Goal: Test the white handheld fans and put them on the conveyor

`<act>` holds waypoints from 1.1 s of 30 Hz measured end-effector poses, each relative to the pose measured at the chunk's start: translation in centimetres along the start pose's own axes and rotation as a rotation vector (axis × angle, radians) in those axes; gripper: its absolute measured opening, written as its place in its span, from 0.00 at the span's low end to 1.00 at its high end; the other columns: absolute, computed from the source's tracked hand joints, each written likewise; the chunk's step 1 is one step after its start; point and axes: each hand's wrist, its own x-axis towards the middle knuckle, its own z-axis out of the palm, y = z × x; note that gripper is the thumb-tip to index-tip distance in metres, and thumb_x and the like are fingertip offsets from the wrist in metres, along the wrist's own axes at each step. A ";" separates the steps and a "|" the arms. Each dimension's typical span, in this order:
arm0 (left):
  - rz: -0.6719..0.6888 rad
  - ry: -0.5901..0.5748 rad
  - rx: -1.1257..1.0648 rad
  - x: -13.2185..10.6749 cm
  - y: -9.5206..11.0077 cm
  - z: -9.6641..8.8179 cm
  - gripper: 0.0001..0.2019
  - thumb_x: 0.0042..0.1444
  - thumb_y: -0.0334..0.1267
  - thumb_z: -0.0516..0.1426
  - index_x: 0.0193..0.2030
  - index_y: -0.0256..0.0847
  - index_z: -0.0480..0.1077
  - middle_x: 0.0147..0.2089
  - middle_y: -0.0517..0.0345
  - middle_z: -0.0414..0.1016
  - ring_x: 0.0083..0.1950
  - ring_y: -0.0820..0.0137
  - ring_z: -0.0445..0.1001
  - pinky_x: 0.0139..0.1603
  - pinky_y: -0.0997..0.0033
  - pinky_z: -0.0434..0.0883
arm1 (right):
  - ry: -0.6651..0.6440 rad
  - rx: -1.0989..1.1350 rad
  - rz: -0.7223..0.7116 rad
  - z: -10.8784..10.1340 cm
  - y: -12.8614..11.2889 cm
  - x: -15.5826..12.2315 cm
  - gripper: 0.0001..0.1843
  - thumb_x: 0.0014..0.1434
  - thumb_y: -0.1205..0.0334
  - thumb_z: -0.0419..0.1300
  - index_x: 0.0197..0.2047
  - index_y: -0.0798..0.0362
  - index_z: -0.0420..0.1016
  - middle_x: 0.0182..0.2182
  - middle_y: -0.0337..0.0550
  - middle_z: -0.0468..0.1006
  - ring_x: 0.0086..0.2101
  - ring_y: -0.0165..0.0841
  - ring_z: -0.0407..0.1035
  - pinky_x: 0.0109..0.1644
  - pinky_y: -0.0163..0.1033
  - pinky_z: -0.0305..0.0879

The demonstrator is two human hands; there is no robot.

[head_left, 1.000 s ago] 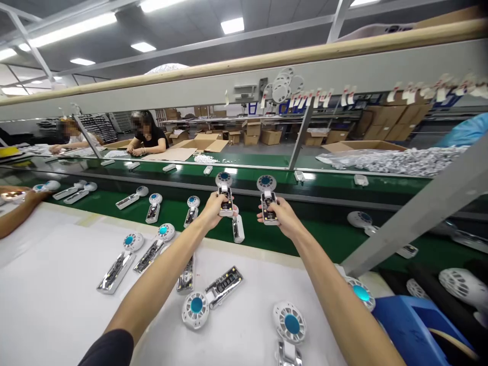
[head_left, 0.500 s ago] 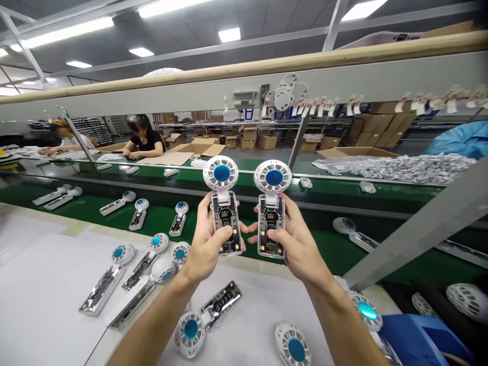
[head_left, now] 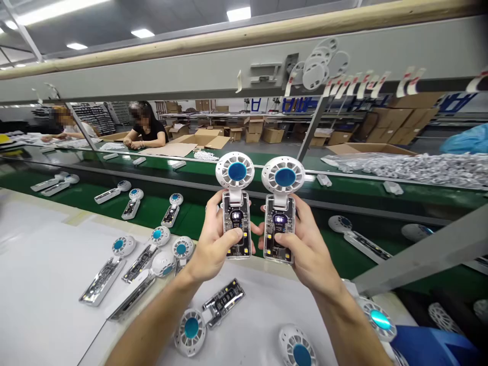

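Two handheld fans stand upright side by side before me, each with a white round head, a blue centre and a clear body showing a dark circuit board. My left hand (head_left: 217, 244) is closed round the left handheld fan (head_left: 237, 216), its thumb pressing the front of the board. Round the right handheld fan (head_left: 280, 216) my right hand (head_left: 305, 239) is wrapped, thumb likewise on the board. Small displays on both boards are lit white. The fingertips of both hands nearly meet between the fans. Below them another handheld fan (head_left: 223, 302) lies on the white table (head_left: 46, 264).
Several more fans, such as a handheld fan (head_left: 102, 279), lie at the table's left. Beyond runs a green conveyor belt (head_left: 102, 218) carrying fans. A slanted grey post (head_left: 423, 254) and a blue bin (head_left: 430, 345) stand at right. Two people sit across the line.
The displays on both held fans have turned from dim digits to lit white. My view has shifted slightly, and the hands with the fans appear a little farther right.
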 end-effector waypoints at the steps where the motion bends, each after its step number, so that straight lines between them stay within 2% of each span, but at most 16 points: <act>1: -0.009 0.003 -0.010 0.0 0.0 0.0 0.32 0.61 0.34 0.60 0.67 0.51 0.48 0.62 0.46 0.71 0.34 0.69 0.81 0.30 0.68 0.78 | -0.002 0.002 -0.004 0.0 0.1 0.0 0.38 0.58 0.69 0.60 0.68 0.37 0.53 0.53 0.42 0.74 0.36 0.35 0.78 0.36 0.44 0.78; 4: -0.049 0.021 -0.057 0.0 0.2 0.1 0.34 0.59 0.36 0.61 0.67 0.51 0.48 0.62 0.47 0.72 0.39 0.65 0.82 0.33 0.66 0.80 | -0.017 0.048 0.005 0.0 0.0 0.1 0.38 0.58 0.67 0.60 0.68 0.38 0.53 0.52 0.42 0.76 0.38 0.37 0.79 0.37 0.45 0.79; 8: -0.045 0.047 -0.092 0.1 0.2 0.0 0.40 0.54 0.31 0.63 0.68 0.51 0.47 0.58 0.48 0.75 0.42 0.62 0.83 0.34 0.67 0.79 | -0.043 0.047 0.032 0.0 -0.6 0.0 0.45 0.54 0.68 0.62 0.70 0.42 0.49 0.39 0.38 0.80 0.31 0.34 0.77 0.34 0.41 0.77; 11: -0.019 0.078 -0.075 0.1 0.0 0.0 0.38 0.53 0.29 0.63 0.67 0.51 0.50 0.62 0.47 0.72 0.40 0.64 0.82 0.31 0.69 0.78 | -0.008 0.030 0.045 0.0 -1.0 0.0 0.47 0.51 0.69 0.63 0.71 0.44 0.49 0.39 0.39 0.80 0.33 0.35 0.78 0.34 0.40 0.77; 14: -0.019 0.082 -0.080 0.2 -0.1 -0.1 0.36 0.55 0.31 0.63 0.66 0.50 0.51 0.66 0.46 0.69 0.44 0.63 0.83 0.32 0.68 0.79 | -0.008 0.032 0.046 0.0 -1.0 0.0 0.44 0.54 0.66 0.64 0.70 0.44 0.50 0.39 0.40 0.80 0.32 0.35 0.78 0.34 0.42 0.78; 17: -0.038 0.067 -0.100 0.2 -0.2 0.0 0.34 0.57 0.32 0.62 0.66 0.50 0.51 0.63 0.47 0.72 0.43 0.62 0.83 0.33 0.68 0.79 | -0.015 0.020 0.046 -0.1 -0.8 0.1 0.42 0.56 0.64 0.62 0.70 0.44 0.50 0.36 0.39 0.80 0.28 0.34 0.76 0.33 0.42 0.77; 23: -0.026 0.072 -0.114 0.3 -0.2 0.1 0.33 0.56 0.31 0.61 0.65 0.49 0.52 0.63 0.47 0.72 0.34 0.68 0.82 0.28 0.70 0.77 | -0.019 0.006 0.037 -0.4 -0.6 0.2 0.42 0.57 0.65 0.62 0.71 0.43 0.49 0.38 0.40 0.80 0.31 0.36 0.78 0.35 0.45 0.78; 28: -0.020 0.064 -0.118 0.4 -0.4 0.1 0.33 0.56 0.32 0.61 0.65 0.50 0.52 0.63 0.48 0.73 0.36 0.67 0.82 0.29 0.69 0.78 | 0.000 -0.025 0.030 -0.4 -0.4 0.2 0.41 0.58 0.65 0.61 0.70 0.41 0.50 0.39 0.39 0.79 0.31 0.34 0.77 0.34 0.43 0.79; 33: -0.041 0.083 -0.111 0.6 -0.6 0.0 0.34 0.56 0.31 0.60 0.66 0.49 0.50 0.54 0.51 0.77 0.30 0.69 0.80 0.28 0.68 0.77 | 0.045 -0.005 0.021 0.0 0.3 0.3 0.41 0.56 0.67 0.61 0.70 0.40 0.53 0.52 0.43 0.75 0.40 0.36 0.77 0.35 0.41 0.81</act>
